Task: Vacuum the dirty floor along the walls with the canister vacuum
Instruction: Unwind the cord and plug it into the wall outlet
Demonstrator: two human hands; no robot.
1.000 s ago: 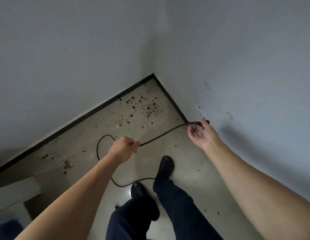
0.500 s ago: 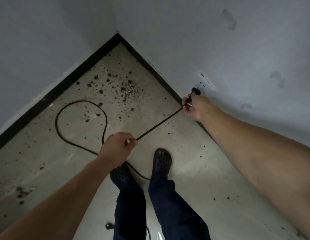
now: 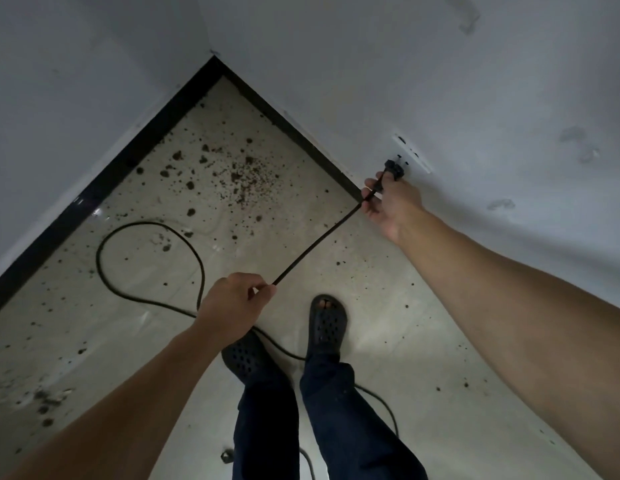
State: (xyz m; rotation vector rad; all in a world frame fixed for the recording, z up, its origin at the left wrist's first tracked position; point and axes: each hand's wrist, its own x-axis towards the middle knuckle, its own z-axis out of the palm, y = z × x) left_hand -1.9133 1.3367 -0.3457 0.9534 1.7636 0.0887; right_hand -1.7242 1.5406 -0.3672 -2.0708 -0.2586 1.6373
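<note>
A black power cord (image 3: 315, 242) runs taut between my two hands. My right hand (image 3: 391, 202) grips the cord just behind its black plug (image 3: 394, 168), which sits at the white wall socket (image 3: 413, 153) low on the right wall. My left hand (image 3: 232, 303) pinches the cord lower down, above my feet. Behind that hand the cord loops over the floor (image 3: 135, 258) and trails back between my legs. Dark dirt specks (image 3: 239, 174) lie scattered over the pale floor in the corner. The canister vacuum is out of view.
Two white walls meet at a corner with a black skirting board (image 3: 135, 157). My feet in black perforated sandals (image 3: 327, 323) stand on the floor, with the cord passing beside them. More dirt (image 3: 45, 403) lies at the lower left.
My right hand has carried the plug up to the wall socket. The view has swung down toward the corner, and the left hand has kept its hold on the cord.
</note>
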